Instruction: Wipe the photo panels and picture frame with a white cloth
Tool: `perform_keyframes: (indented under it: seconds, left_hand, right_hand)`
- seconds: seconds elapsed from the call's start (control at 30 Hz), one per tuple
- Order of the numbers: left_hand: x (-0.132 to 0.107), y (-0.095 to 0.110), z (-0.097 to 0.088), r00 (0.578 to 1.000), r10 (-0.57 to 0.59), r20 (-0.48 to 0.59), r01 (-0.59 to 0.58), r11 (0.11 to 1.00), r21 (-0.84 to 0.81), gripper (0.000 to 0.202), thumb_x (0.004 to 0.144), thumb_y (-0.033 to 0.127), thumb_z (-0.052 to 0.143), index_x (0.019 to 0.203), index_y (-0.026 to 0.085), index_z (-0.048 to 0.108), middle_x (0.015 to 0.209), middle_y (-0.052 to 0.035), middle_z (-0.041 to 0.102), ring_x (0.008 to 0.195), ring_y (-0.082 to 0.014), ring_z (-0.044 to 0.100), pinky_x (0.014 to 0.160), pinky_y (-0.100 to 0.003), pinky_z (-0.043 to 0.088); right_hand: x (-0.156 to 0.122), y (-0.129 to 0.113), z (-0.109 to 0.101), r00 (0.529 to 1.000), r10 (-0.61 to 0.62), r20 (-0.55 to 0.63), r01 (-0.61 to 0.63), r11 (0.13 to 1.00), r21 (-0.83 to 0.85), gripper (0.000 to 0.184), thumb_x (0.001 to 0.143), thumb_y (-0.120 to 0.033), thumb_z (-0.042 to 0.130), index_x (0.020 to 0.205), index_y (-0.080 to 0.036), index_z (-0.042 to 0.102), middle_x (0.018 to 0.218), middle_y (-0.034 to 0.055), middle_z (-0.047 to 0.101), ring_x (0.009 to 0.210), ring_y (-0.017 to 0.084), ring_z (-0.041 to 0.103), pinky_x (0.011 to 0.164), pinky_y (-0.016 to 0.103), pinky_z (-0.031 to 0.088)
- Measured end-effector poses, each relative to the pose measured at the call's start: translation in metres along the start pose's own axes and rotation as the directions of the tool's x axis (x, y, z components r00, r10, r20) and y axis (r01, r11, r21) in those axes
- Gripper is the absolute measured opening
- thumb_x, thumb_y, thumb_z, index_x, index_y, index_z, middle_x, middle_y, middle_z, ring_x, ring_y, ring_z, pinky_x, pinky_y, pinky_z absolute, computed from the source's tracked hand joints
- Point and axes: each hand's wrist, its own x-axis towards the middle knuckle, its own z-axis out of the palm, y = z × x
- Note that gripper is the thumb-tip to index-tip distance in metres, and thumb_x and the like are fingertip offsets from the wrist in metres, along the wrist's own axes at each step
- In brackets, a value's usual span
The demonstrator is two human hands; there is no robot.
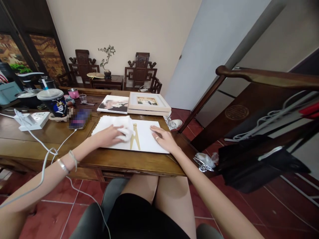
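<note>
A white flat board lies on the wooden table in front of me, with a gold clip-shaped mark near its middle. My left hand presses a crumpled white cloth onto the board, fingers curled on it. To the right, my right hand lies flat on the board's right part, fingers stretched out, a ring on one finger.
Behind the board lie a photo print and a cream picture frame. To the left are a phone on a white cable, a power strip and a lidded cup. A dark wooden chair stands at right.
</note>
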Motion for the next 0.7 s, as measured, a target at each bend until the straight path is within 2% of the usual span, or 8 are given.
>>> perform_keyframes:
  seconds: [0.07,0.17,0.23,0.3,0.43,0.6,0.7]
  left_hand:
    - [0.02,-0.02,0.004,0.999,-0.018,-0.031,0.017,1.0,-0.024,0.025,0.098,0.03,0.047,0.108,0.022,0.068,0.13,-0.0061,0.063,0.141,-0.0236,0.035,0.112,-0.044,0.029]
    - [0.04,-0.041,0.011,0.995,-0.089,-0.052,0.09,0.996,0.018,0.029,0.099,0.034,0.047,0.117,0.021,0.066,0.145,-0.0096,0.049,0.145,-0.0266,0.027,0.113,-0.05,0.026]
    - [0.046,-0.045,0.013,0.99,-0.132,-0.049,0.136,0.988,0.08,0.031,0.099,0.035,0.046,0.122,0.023,0.063,0.153,-0.0111,0.037,0.146,-0.0284,0.022,0.112,-0.054,0.024]
    - [0.044,-0.04,0.013,0.989,-0.141,-0.04,0.145,0.982,0.12,0.032,0.1,0.035,0.044,0.124,0.024,0.062,0.156,-0.0109,0.032,0.147,-0.0284,0.021,0.112,-0.056,0.023]
    - [0.021,-0.008,0.011,0.995,-0.102,-0.016,0.103,0.98,0.168,0.033,0.101,0.034,0.04,0.123,0.024,0.063,0.154,-0.0108,0.035,0.146,-0.0273,0.025,0.112,-0.054,0.027]
    - [-0.033,0.051,0.007,0.999,-0.04,0.011,0.037,0.97,0.24,0.027,0.099,0.029,0.046,0.112,0.024,0.069,0.154,-0.0082,0.037,0.143,-0.028,0.03,0.11,-0.049,0.032]
    - [-0.058,0.075,0.002,0.999,0.014,0.033,-0.023,0.96,0.278,0.018,0.093,0.027,0.056,0.101,0.024,0.072,0.153,-0.0065,0.038,0.142,-0.0279,0.033,0.11,-0.044,0.034]
  right_hand:
    - [0.0,0.0,0.0,1.0,0.002,-0.003,-0.002,1.0,0.001,0.037,0.087,-0.026,0.051,0.118,-0.018,0.069,0.131,0.0089,0.063,0.129,0.025,0.053,0.115,0.047,0.035]
    - [0.0,-0.001,-0.001,1.0,0.005,-0.002,-0.005,1.0,-0.001,0.037,0.087,-0.025,0.051,0.118,-0.019,0.069,0.131,0.0083,0.063,0.129,0.024,0.053,0.116,0.046,0.035]
    - [0.0,-0.001,-0.001,1.0,0.01,0.0,-0.01,1.0,-0.002,0.037,0.087,-0.025,0.051,0.118,-0.019,0.069,0.131,0.008,0.063,0.129,0.024,0.053,0.116,0.046,0.035]
    - [0.0,-0.001,-0.002,1.0,0.011,0.005,-0.011,1.0,0.001,0.036,0.087,-0.025,0.051,0.118,-0.019,0.07,0.131,0.0084,0.063,0.129,0.024,0.053,0.116,0.046,0.034]
    - [0.0,-0.002,-0.002,1.0,0.011,0.004,-0.011,1.0,0.022,0.036,0.087,-0.024,0.052,0.117,-0.019,0.07,0.13,0.0079,0.064,0.129,0.024,0.053,0.116,0.046,0.034]
    - [0.0,-0.003,-0.002,1.0,0.009,-0.007,-0.009,1.0,0.03,0.036,0.086,-0.024,0.052,0.117,-0.019,0.07,0.13,0.0082,0.063,0.129,0.024,0.053,0.116,0.045,0.034]
    - [0.0,-0.003,-0.002,1.0,0.008,-0.004,-0.008,1.0,0.019,0.036,0.086,-0.024,0.051,0.117,-0.019,0.07,0.131,0.0088,0.063,0.129,0.024,0.053,0.116,0.045,0.034]
